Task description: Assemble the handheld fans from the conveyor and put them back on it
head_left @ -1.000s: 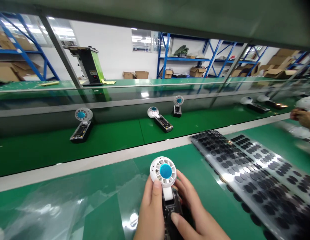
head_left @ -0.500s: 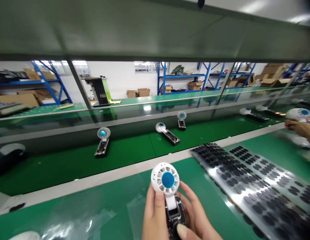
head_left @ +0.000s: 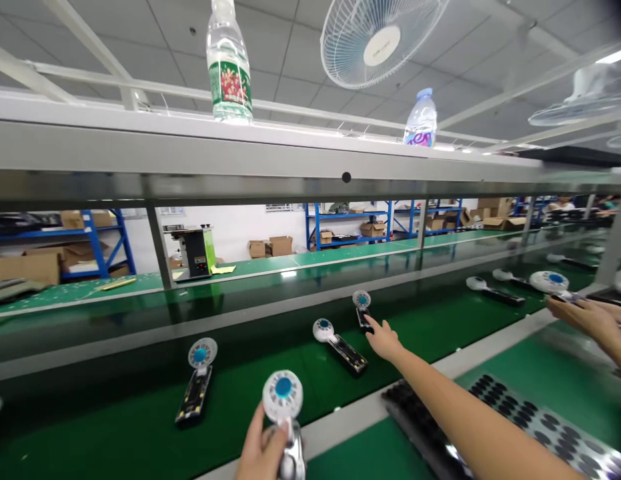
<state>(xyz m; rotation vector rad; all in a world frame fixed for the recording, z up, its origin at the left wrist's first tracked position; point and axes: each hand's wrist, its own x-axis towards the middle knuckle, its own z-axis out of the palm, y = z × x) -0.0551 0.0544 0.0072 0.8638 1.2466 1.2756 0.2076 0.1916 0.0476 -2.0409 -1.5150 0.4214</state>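
My left hand (head_left: 264, 443) is closed around a small handheld fan (head_left: 283, 395) with a round white head, a blue centre and an opened handle, near the belt's front edge. My right hand (head_left: 384, 339) reaches over the green belt, index finger stretched out. Its fingertips are at the dark handle of another handheld fan (head_left: 361, 301) lying there; whether they touch it I cannot tell. Close by on the left lies a third fan (head_left: 346, 353), its handle showing the inside. One more fan (head_left: 194, 393) rests farther left on the belt.
Clear sheets of round black stickers (head_left: 535, 417) lie on the green bench at right, partly behind my right forearm. A co-worker's hands (head_left: 587, 323) hold a fan (head_left: 549, 281) at far right. A shelf (head_left: 290, 157) with bottles spans overhead.
My right hand has left the fan it held with my left and now reaches forward over the belt. My left hand has moved forward and left with its fan. The view has tilted up.
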